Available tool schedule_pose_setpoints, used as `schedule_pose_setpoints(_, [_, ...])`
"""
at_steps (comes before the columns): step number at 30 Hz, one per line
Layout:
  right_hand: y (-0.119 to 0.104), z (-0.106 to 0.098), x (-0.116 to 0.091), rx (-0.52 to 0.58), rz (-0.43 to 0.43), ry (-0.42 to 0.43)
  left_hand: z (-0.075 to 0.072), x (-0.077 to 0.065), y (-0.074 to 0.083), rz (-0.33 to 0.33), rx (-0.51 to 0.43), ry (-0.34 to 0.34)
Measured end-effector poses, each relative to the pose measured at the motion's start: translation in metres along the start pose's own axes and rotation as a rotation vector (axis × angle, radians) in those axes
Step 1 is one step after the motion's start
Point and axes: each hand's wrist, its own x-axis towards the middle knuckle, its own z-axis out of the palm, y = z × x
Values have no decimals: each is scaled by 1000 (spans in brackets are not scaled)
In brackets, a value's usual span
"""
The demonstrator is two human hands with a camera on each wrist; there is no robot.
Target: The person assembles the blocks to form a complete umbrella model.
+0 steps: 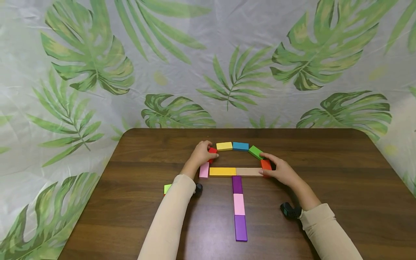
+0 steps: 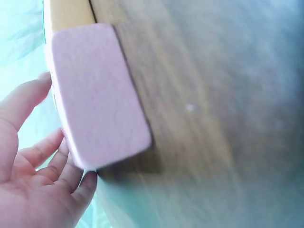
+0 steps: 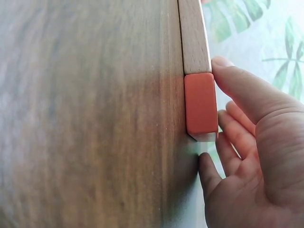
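Wooden blocks lie in an arch above a straight row on the table. At the arch's left, my left hand (image 1: 200, 153) holds a red block (image 1: 212, 150) between thumb and fingers, partly covering it. Just below is a pink block (image 1: 204, 170), large in the left wrist view. My right hand (image 1: 282, 171) spans the arch's right end. Its index fingertip is at the green block (image 1: 256, 152) and its thumb tip lies where the orange-red block (image 1: 265, 165) meets the tan block (image 1: 248, 172). In the right wrist view, the other fingers extend loosely beyond the orange-red block.
Yellow (image 1: 224, 146) and blue (image 1: 241, 146) blocks top the arch. An orange-yellow block (image 1: 222, 171) continues the row. Below it runs a column of purple (image 1: 237, 184), pink (image 1: 239, 204) and violet (image 1: 241, 228) blocks. A lime-green block (image 1: 167, 188) sits by the left sleeve, partly hidden.
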Motion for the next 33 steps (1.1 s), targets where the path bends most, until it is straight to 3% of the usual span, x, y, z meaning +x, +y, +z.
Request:
schedule_pose_setpoints(19, [3, 2, 1, 6, 0, 1, 0, -2, -6, 5, -4, 17])
schedule_pose_setpoints(33, [2, 1, 2, 9, 4, 1, -7, -5, -11, 40, -68, 27])
